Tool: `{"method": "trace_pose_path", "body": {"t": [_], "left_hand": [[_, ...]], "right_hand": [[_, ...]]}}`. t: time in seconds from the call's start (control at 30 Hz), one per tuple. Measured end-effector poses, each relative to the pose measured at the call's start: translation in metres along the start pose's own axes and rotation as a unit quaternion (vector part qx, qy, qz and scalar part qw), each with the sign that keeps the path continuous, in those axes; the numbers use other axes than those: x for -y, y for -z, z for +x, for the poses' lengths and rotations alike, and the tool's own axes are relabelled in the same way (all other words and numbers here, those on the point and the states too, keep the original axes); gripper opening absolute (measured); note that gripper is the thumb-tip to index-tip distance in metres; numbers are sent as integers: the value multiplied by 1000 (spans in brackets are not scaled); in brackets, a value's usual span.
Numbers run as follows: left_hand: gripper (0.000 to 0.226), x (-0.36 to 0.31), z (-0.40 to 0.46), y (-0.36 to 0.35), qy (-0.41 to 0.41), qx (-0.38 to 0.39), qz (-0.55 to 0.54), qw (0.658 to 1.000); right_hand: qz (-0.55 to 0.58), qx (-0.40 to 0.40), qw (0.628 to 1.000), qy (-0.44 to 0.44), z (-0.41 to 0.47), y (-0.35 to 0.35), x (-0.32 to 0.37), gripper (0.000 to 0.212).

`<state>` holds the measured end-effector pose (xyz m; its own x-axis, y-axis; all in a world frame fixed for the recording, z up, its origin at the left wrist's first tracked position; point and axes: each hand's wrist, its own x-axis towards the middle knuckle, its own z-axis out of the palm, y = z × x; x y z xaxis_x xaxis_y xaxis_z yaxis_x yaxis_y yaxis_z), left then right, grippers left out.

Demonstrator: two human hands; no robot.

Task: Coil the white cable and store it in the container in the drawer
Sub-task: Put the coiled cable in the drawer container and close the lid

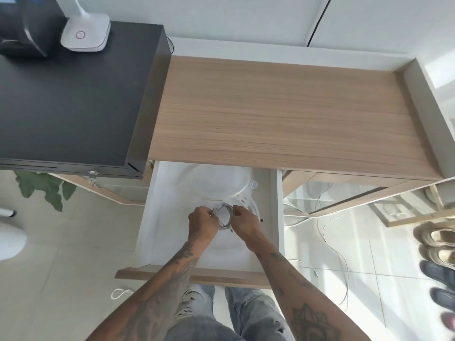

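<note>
At the far left you have a flat black box sitting on the worktop, with the white square base of a lamp resting on its back corner. Beside it to the right runs the light wood-grain worktop, bare across its width. Below its front edge the white drawer with a wooden front stands pulled out toward you, and inside it lie clear round plastic containers, one behind the other; their rims overlap, and you cannot tell exactly where one ends and the next begins. Your left hand reaches into the drawer, fingers closed on the left side of the coiled white cable. The cable is wound into a small ring of several loops, held upright between your two hands just above the nearer container, inside the drawer's walls; whether it touches the container is not clear. Your right hand pinches the right side of the same ring, fingers curled around the loops. Both bare forearms pass over the drawer front. Further right, loose thin white wires trail across the pale tiled floor, and at the far right edge a row of shoes stands along the wall.
</note>
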<state>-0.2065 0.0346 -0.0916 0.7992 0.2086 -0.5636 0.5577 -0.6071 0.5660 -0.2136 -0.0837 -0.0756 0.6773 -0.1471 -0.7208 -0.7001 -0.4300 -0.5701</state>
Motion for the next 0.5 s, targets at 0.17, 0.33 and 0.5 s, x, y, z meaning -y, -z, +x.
{"method": "trace_pose_path", "body": {"t": [0.17, 0.33, 0.5], "left_hand": [[21, 2, 9, -11, -17, 4, 39, 999], [21, -4, 3, -7, -55, 7, 34, 998], [26, 9, -3, 39, -4, 33, -25, 999]], "right_hand": [[12, 16, 1000, 6, 11, -3, -4, 32], [-52, 13, 998, 33, 7, 10, 4, 21], [25, -61, 995, 79, -5, 51, 17, 29]]}}
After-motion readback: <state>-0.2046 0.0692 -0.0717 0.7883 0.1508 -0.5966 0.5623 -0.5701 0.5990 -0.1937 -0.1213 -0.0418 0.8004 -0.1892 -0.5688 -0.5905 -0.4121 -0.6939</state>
